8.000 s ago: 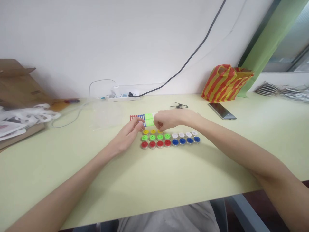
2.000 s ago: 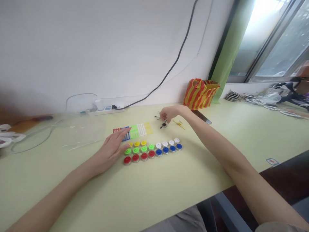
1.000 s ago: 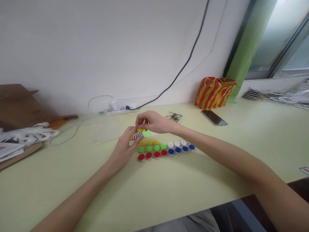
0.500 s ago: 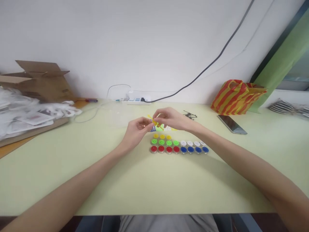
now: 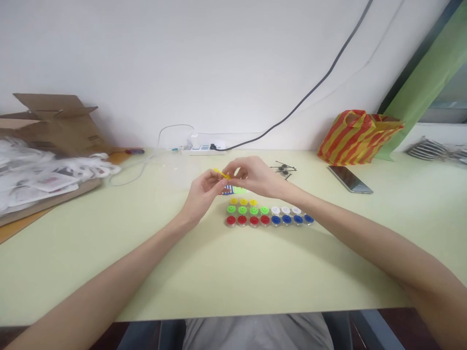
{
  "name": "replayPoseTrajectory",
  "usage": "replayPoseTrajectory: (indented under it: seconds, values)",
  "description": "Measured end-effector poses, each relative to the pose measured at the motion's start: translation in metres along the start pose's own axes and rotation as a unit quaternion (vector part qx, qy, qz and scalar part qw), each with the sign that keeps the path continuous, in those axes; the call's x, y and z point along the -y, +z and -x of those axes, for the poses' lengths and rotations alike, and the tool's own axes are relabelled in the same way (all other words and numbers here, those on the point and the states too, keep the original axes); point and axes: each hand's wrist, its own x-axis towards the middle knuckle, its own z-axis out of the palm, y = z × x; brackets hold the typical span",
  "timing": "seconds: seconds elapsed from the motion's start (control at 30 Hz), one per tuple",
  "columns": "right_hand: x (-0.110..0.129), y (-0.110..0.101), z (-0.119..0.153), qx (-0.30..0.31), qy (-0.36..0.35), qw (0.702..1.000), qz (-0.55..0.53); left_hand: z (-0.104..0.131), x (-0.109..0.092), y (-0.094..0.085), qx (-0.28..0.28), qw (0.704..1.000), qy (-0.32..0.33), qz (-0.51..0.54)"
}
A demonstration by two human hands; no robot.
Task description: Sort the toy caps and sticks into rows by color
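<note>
Bordering the pale green table (image 5: pixel 204 272), a white wall (image 5: pixel 233 63) rises.

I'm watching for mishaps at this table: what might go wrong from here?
The thin yellow piece, pinched between the left hand and right hand, might slip from the fingers. The right forearm partly hides the row of white discs, so lowering it could nudge them.

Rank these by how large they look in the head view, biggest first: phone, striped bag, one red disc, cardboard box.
1. Cardboard box, partly hidden by the white packets
2. Striped bag
3. Phone
4. One red disc
</note>
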Motion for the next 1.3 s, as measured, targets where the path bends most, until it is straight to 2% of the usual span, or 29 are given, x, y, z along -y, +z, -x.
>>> replayPoseTrajectory:
  seconds: [0.13,0.37,0.5,0.67,0.87,0.97,1.03,1.13,1.23,1.3]
  values:
    - [0.002,-0.001,-0.001,0.003,0.004,1.000,-0.031,0.001,0.001,0.001,0.042,0.998,0.012,0.034]
    - [-0.004,-0.006,-0.003,0.080,0.029,0.988,-0.131,0.002,-0.006,0.000,0.041,0.998,0.027,-0.029]
    - [-0.006,-0.010,-0.003,0.120,0.034,0.974,-0.191,0.001,-0.008,-0.004,0.047,0.998,0.037,-0.033]
    - [-0.010,-0.014,-0.004,0.137,0.025,0.956,-0.256,-0.001,-0.011,-0.009,0.050,0.997,0.039,-0.032]
    - [-0.022,-0.018,-0.003,0.214,0.001,0.927,-0.307,0.002,-0.012,-0.006,0.118,0.992,0.037,0.001]
    - [-0.021,-0.026,-0.002,0.223,-0.022,0.920,-0.322,0.001,-0.010,-0.010,0.094,0.995,0.030,0.023]
    - [-0.017,-0.033,-0.002,0.208,-0.025,0.928,-0.307,-0.001,-0.009,-0.014,0.065,0.997,0.028,0.010]
    - [-0.013,-0.046,-0.002,0.164,0.000,0.961,-0.223,-0.004,-0.009,-0.016,0.028,0.999,0.018,-0.029]
    - [-0.021,-0.057,-0.004,0.122,0.060,0.989,-0.053,-0.005,-0.005,-0.014,0.023,0.997,-0.001,-0.079]
    - [-0.034,-0.061,-0.006,0.083,0.107,0.986,0.095,-0.005,-0.001,-0.011,0.028,0.994,-0.012,-0.102]
